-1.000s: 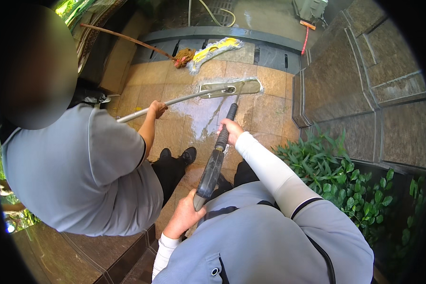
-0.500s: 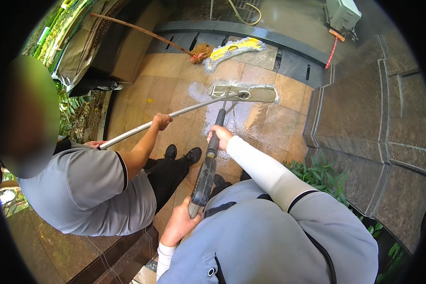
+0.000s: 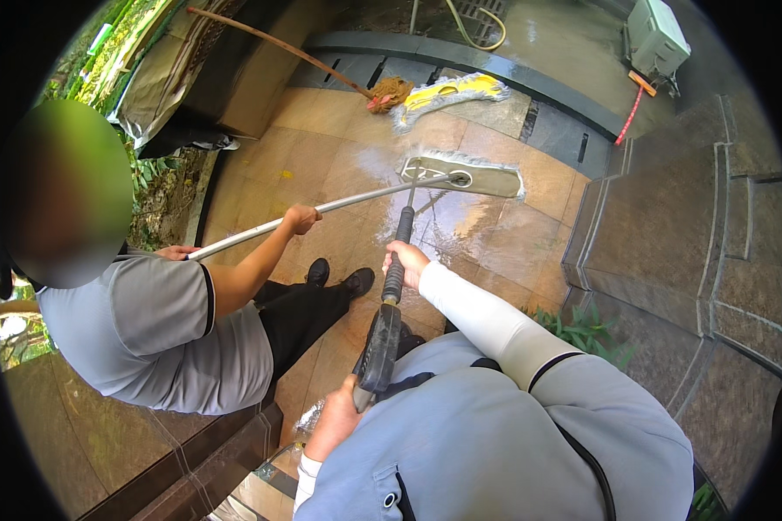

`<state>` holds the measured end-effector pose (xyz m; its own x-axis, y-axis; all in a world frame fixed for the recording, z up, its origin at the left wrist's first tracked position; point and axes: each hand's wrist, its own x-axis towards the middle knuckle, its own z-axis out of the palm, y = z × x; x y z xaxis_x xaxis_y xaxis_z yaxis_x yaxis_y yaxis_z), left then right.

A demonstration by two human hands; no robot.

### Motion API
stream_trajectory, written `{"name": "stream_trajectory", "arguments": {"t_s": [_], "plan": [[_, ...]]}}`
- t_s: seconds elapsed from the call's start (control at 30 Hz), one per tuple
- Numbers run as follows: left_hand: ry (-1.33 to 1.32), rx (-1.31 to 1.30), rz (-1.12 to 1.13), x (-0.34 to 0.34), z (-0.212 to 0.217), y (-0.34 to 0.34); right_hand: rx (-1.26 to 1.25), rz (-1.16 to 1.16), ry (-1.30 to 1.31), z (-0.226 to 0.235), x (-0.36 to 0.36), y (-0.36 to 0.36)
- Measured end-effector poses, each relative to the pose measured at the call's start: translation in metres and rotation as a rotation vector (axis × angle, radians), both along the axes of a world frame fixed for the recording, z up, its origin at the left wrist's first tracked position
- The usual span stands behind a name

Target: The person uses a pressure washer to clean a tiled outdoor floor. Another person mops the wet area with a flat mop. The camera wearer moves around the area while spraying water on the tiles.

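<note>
A black pressure washer gun [image 3: 380, 347] runs forward from my body. My left hand [image 3: 334, 421] is closed round its rear end. Farther ahead, my right hand [image 3: 407, 263] wraps round the ribbed black grip. The thin lance points at a flat mop head [image 3: 487, 178] with a grey fringe, lying on the wet tiles. Its pale pole [image 3: 347, 200] is held by a person on my left, with one hand [image 3: 301, 219] midway along it. Whether water leaves the lance tip is hard to make out.
A yellow and grey mop pad [image 3: 452, 89] and a brown string mop [image 3: 389, 94] lie beyond, by the dark drain strip [image 3: 565, 130]. An orange squeegee [image 3: 641, 83] leans far right, near a pale box [image 3: 656, 39]. Stone wall [image 3: 652, 226] and plants [image 3: 582, 334] border my right.
The whole view has shifted slightly, so the floor and tools appear a little lower and to the right. Both my hands keep their hold on the pressure washer gun.
</note>
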<state>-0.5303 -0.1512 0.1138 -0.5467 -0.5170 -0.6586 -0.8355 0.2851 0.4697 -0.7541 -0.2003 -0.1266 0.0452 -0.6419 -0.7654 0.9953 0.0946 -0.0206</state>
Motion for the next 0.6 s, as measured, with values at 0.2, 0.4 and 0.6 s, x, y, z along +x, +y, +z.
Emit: {"name": "stream_trajectory", "arguments": {"t_s": [0.2,0.4,0.6], "plan": [[0.004,-0.003,0.045,0.003,-0.005,-0.002,0.034,0.028,0.076,-0.001,-0.001,-0.003],[-0.015,-0.002,0.061,0.008,-0.004,-0.003,-0.002,0.031,0.014,-0.003,0.009,-0.014],[0.039,0.049,0.146,0.017,-0.017,-0.003,0.009,0.053,0.025,-0.004,0.014,-0.013]]}}
